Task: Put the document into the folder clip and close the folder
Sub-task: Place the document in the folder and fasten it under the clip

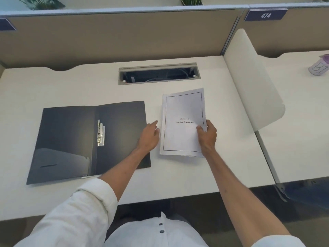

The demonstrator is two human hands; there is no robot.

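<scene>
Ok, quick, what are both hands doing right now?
Left hand: open, holding nothing, fingers by the left edge of the document.
Right hand: closed on the document's right edge.

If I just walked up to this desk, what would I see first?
First, the white document in the middle of the desk, with the right hand gripping its right edge and the left hand at its left edge. Next, the dark folder lying open to its left, its shiny metal clip in the middle. Behind them is a cable slot in the desk.
</scene>
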